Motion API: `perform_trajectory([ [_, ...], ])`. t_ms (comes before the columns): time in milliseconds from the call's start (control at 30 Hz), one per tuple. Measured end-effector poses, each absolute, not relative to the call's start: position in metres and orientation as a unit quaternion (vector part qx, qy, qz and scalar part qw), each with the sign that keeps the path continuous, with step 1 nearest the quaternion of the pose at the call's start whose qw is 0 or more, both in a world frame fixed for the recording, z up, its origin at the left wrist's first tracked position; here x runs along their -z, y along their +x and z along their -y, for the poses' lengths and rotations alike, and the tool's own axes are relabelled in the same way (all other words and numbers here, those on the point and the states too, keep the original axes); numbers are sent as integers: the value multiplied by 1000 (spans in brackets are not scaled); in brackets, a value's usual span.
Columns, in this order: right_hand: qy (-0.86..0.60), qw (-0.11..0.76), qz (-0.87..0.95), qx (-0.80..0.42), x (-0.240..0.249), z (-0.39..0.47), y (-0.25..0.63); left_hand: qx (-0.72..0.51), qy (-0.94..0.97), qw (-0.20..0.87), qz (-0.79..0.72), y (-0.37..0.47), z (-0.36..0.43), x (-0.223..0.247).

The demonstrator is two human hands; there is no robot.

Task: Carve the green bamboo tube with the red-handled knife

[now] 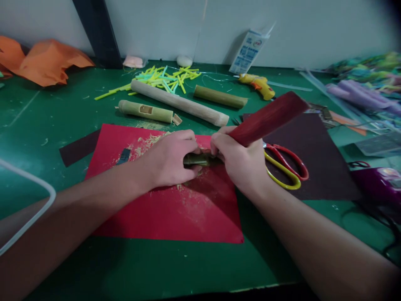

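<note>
My left hand (pixel 175 156) is wrapped round a short green-brown bamboo piece (pixel 200 159), pressing it down on a red sheet (pixel 131 221). My right hand (pixel 242 156) is closed round a tool with a thick dark red handle (pixel 269 119), which slants up to the right. Its working end is hidden by my fingers, beside the bamboo. Pale shavings (pixel 144 144) are scattered over the sheet around my left hand. Scissors (pixel 286 167) with one red and one yellow handle loop lie just right of my right hand, on a dark sheet (pixel 319 175).
Behind my hands lie a notched bamboo tube (pixel 145 110), a long pale stick (pixel 178 101) and another bamboo length (pixel 221 97). Yellow-green strips (pixel 163 78), a yellow glue gun (pixel 258 85) and a carton (pixel 249 51) sit farther back. A purple device (pixel 377 184) is at right.
</note>
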State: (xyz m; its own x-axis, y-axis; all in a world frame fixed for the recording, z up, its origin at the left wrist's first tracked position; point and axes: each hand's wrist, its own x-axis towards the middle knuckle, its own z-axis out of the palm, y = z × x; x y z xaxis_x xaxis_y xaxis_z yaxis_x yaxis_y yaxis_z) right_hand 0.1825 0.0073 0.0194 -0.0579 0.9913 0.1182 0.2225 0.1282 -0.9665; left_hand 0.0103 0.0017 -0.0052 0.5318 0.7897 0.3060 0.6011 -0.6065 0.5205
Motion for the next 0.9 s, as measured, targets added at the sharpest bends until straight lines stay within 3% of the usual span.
perform_trajectory([
  [533, -512, 356, 661, -418, -23, -4, 184, -269, 846, 204, -412, 12, -2, 8],
  [700, -526, 381, 646, -400, -18, -5, 185, -269, 855, 192, -399, 12, -3, 7],
  [900, -505, 497, 581, -400, -15, -9, 184, -249, 866, 158, -404, 12, -1, 4],
])
